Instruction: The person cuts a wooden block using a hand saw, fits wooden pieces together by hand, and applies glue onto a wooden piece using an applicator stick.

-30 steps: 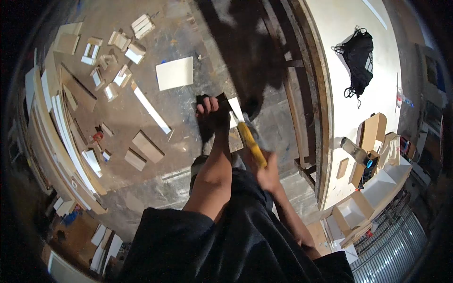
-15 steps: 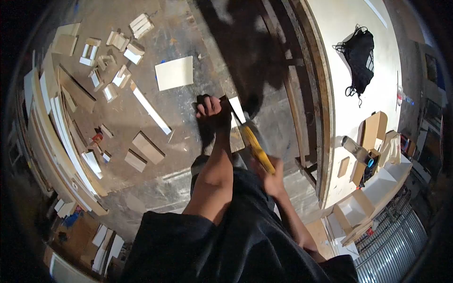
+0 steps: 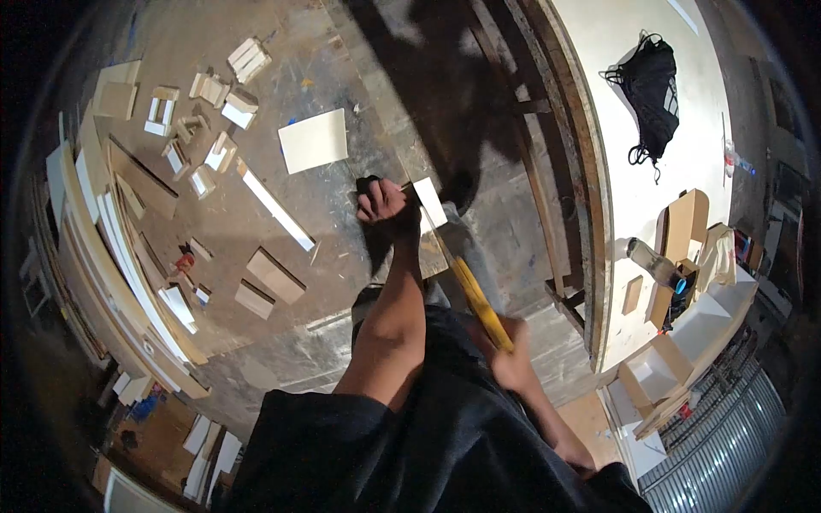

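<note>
Seemingly partway through cutting, with no parted piece visible; cannot tell how much remains. Grasping long yellow-handled, thin-bladed tool point(image 3: 481, 303) with fingers of blurred right hand point(image 3: 510, 350). Curling fingers of left hand point(image 3: 382, 201); cannot tell whether clamped on anything. Locating white rectangular board point(image 3: 430, 203) just beside left hand, ahead of yellow handle. Counting one tool, one such board, one cream rectangular sheet point(image 3: 314, 141), one long white strip point(image 3: 275, 207), two flat brown wooden blocks point(image 3: 276, 275), about eight small box-like wooden pieces point(image 3: 220, 152).

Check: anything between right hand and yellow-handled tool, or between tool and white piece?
Nothing visible: the right hand grips the yellow-handled tool, which points toward the white piece; the left hand is beside that path, not across it.
</note>
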Demonstrator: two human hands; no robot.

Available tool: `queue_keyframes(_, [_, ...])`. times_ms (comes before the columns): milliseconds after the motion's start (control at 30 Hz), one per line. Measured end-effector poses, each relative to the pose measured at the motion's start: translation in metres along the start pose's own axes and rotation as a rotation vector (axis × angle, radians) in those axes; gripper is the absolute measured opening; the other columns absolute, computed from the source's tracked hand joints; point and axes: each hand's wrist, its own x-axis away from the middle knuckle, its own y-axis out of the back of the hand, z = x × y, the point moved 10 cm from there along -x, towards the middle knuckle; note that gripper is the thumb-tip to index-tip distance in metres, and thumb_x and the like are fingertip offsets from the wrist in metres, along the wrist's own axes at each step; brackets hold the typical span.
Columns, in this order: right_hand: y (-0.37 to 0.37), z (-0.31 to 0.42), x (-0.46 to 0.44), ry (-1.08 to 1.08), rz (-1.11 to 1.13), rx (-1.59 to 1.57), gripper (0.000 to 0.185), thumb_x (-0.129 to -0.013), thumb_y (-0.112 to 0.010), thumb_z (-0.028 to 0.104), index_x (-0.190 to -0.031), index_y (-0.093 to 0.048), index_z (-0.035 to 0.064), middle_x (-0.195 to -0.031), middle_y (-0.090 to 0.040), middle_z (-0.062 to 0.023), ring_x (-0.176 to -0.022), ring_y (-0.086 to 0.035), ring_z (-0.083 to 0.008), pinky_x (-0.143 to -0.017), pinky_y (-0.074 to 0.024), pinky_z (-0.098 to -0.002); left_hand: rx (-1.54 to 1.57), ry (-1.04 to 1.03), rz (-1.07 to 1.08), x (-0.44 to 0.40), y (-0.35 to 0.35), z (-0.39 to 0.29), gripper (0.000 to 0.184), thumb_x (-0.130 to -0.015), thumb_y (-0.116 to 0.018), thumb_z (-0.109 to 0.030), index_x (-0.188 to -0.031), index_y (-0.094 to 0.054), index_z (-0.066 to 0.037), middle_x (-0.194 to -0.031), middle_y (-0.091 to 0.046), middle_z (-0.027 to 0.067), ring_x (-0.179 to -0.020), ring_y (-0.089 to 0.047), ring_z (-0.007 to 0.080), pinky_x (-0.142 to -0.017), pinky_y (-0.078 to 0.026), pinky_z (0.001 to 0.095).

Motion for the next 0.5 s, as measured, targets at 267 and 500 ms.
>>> queue_keyframes(267, [-0.01,-0.028,-0.043,-0.008,-0.052,0.063,0.018,-0.093,-0.062,0.012,-0.098,-0.065,-0.0046,-0.072,-0.059,-0.0036,-0.068,-0.052,-0.0122,-0.061,-0.0448,-0.0311,-0.038,-0.125,-0.011,0.0,0.001,-0.02,0.02,-0.078,-0.066,-0.033,-0.083,-0.055,-0.017,-0.092,-0.052,0.0039,-0.091,-0.052,0.0295,-0.078,-0.037,0.0457])
queue_keyframes(500, [-0.015,-0.02,-0.029,-0.063,0.024,0.089,0.018,-0.092,-0.067,0.013,-0.095,-0.065,-0.0049,-0.075,-0.063,-0.0092,-0.069,-0.056,-0.0134,-0.063,-0.0457,-0.0322,-0.136,-0.097,-0.134,0.006,0.008,-0.008,0.013,-0.079,-0.065,-0.027,-0.081,-0.055,-0.019,-0.089,-0.052,0.0026,-0.086,-0.054,0.0281,-0.073,-0.039,0.0428])
